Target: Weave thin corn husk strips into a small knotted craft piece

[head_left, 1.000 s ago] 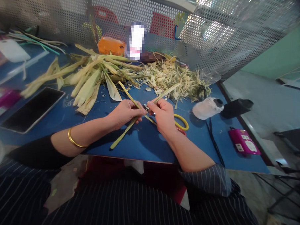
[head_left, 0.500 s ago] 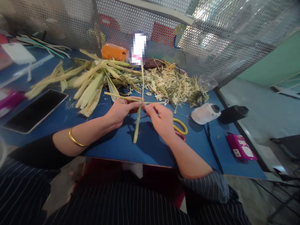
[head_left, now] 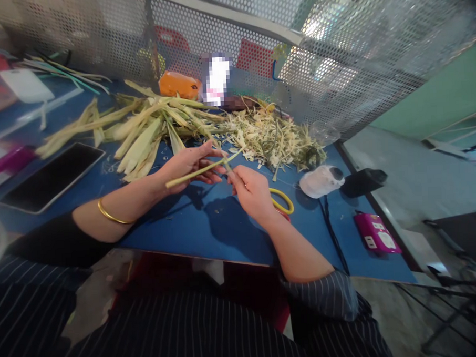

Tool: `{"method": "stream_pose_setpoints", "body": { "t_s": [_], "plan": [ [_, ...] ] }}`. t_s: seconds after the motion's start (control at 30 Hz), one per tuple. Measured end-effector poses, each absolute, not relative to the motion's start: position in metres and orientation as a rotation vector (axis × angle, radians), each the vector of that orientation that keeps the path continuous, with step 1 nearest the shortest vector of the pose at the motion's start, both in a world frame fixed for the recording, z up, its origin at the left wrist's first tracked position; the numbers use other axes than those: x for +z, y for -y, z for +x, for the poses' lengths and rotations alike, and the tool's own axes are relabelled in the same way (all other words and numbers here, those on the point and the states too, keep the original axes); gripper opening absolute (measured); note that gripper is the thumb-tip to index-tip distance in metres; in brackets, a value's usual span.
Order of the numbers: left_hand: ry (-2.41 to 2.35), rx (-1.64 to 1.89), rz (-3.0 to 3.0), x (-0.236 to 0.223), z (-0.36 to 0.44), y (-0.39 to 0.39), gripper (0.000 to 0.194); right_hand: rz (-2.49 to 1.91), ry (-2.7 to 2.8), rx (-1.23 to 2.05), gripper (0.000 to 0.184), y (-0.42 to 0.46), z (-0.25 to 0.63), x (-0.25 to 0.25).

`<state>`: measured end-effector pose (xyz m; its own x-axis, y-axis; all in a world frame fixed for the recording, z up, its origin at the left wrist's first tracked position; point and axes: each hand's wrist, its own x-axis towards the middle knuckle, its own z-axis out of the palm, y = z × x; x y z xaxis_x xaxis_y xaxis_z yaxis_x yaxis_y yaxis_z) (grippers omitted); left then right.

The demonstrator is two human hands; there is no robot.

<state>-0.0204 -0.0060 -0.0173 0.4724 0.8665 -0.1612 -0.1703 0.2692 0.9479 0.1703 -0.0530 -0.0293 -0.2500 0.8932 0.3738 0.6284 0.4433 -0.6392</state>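
Above the blue table point(head_left: 208, 227) my left hand point(head_left: 188, 165) and my right hand point(head_left: 252, 191) meet on a long pale green leaf strip point(head_left: 194, 173). The strip lies almost level across my left fingers, which curl loosely around it, thumb stretched over the top. My right hand pinches the strip's right part between thumb and fingers. A gold bangle point(head_left: 111, 216) circles my left wrist. Just right of my right hand lie scissors with yellow handles point(head_left: 282, 202), partly hidden by that hand.
A heap of long green leaves point(head_left: 141, 130) and a pile of shredded trimmings point(head_left: 273, 137) lie behind my hands. A dark tablet point(head_left: 50, 176) lies left. A white object point(head_left: 320, 180), a black object point(head_left: 364, 181) and a pink box point(head_left: 376, 233) sit right. Perforated metal screen point(head_left: 335, 63) at the back.
The strip has swung from upright to nearly level across my left hand. Both hands have stayed close together above the table. The crossing second strip is no longer seen.
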Motion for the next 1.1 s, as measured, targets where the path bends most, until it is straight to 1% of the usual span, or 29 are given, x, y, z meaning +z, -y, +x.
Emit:
{"method": "stream_pose_setpoints", "body": {
  "t_s": [0.03, 0.1, 0.23, 0.43, 0.5, 0.57, 0.67, 0.73, 0.8, 0.83, 0.97, 1.1],
  "plan": [
    [-0.799, 0.771, 1.113, -0.016, -0.021, 0.006, 0.049, -1.268, 2.042, 0.452, 0.029, 0.053, 0.17, -0.029],
    [-0.822, 0.733, 1.212, -0.016, -0.022, 0.007, 0.047, -1.263, 2.125, 0.445, 0.028, 0.052, 0.169, -0.029],
    [-0.922, 0.73, 1.322, -0.019, -0.021, 0.009, 0.035, -1.285, 2.181, 0.415, 0.029, 0.051, 0.169, -0.031],
    [-0.989, 0.756, 1.357, -0.025, -0.015, 0.013, 0.019, -1.296, 2.229, 0.228, 0.03, 0.054, 0.167, -0.034],
    [-0.948, 0.719, 1.281, -0.026, -0.015, 0.013, 0.014, -1.262, 2.245, 0.274, 0.031, 0.055, 0.166, -0.032],
    [-0.899, 0.711, 1.136, -0.024, -0.015, 0.012, 0.01, -1.217, 2.196, 0.423, 0.034, 0.057, 0.167, -0.028],
    [-0.828, 0.736, 0.897, -0.019, -0.017, 0.01, 0.004, -1.203, 1.913, 0.659, 0.04, 0.056, 0.17, -0.021],
    [-0.778, 0.735, 0.774, -0.015, -0.019, 0.01, 0.005, -1.218, 1.717, 0.629, 0.032, 0.053, 0.172, -0.021],
    [-0.739, 0.718, 0.703, -0.014, -0.019, 0.011, 0.007, -1.204, 1.671, 0.493, 0.018, 0.05, 0.172, -0.024],
    [-0.725, 0.707, 0.686, -0.014, -0.019, 0.012, 0.007, -1.19, 1.7, 0.445, 0.014, 0.048, 0.172, -0.027],
    [-0.693, 0.64, 0.678, -0.015, -0.016, 0.017, 0.004, -1.115, 1.897, 0.483, 0.015, 0.044, 0.171, -0.038],
    [-0.74, 0.669, 0.798, -0.019, -0.01, 0.021, 0.008, -1.164, 1.988, 0.378, 0.028, 0.044, 0.168, -0.044]
  ]
}}
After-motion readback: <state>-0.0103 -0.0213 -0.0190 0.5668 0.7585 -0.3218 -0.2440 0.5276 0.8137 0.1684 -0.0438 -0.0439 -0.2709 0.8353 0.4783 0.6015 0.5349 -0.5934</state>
